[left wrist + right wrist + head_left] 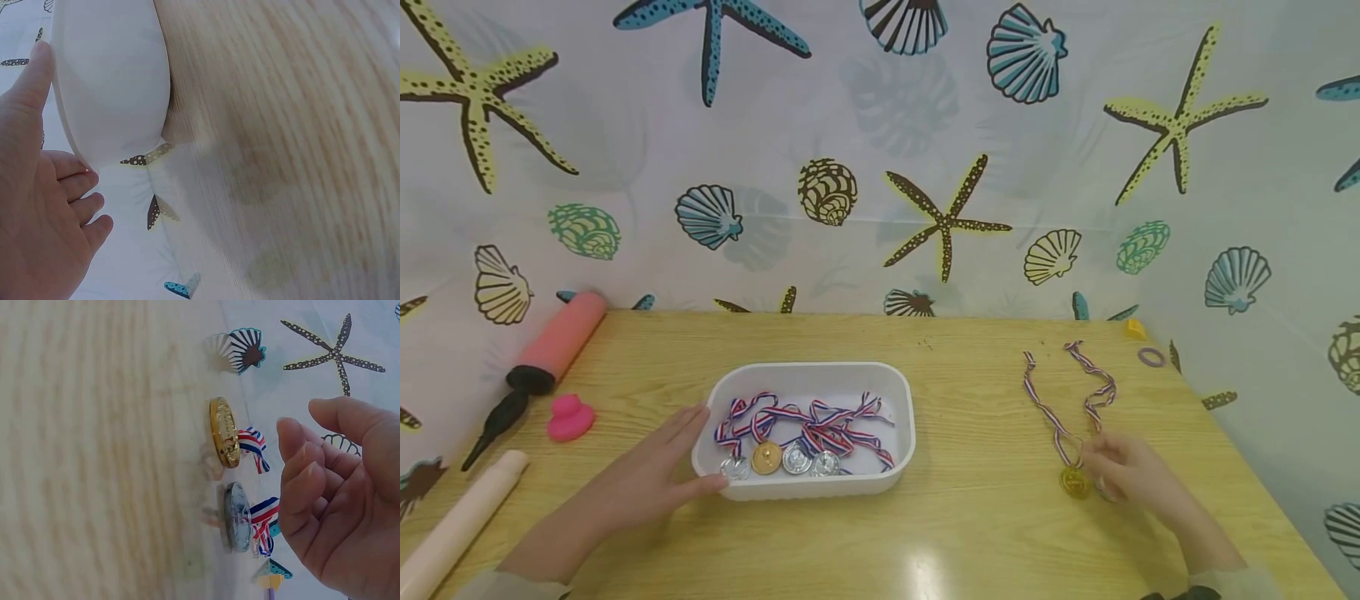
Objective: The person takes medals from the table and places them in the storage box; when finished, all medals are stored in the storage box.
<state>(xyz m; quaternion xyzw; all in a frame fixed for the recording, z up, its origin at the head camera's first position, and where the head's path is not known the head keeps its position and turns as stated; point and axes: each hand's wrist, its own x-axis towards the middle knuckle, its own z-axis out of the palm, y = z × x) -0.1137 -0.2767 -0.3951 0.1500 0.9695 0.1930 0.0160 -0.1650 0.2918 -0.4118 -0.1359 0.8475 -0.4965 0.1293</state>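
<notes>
My left hand (658,467) is at the left end of a white plastic tray (898,417), thumb by the front rim and the other fingers along the end wall. Inside the tray lie several silver medals and a gold medal (767,457) with tangled red, white and blue ribbons (831,437). Over on the right, a second gold medal (1075,482) and a silver medal (237,517) lie side by side on the table, their ribbons stretched toward the back. Just beside them is my right hand (350,500), fingers loosely bent, thumb apart, nothing between them.
Along the left side are a salmon-pink balloon pump (561,337) with a black nozzle, a bright pink toy (570,418) and a pale roll (463,525). A purple ring (1151,357) and small yellow piece (1135,329) lie back right. A shell-print cloth (850,275) borders the wooden table (985,533).
</notes>
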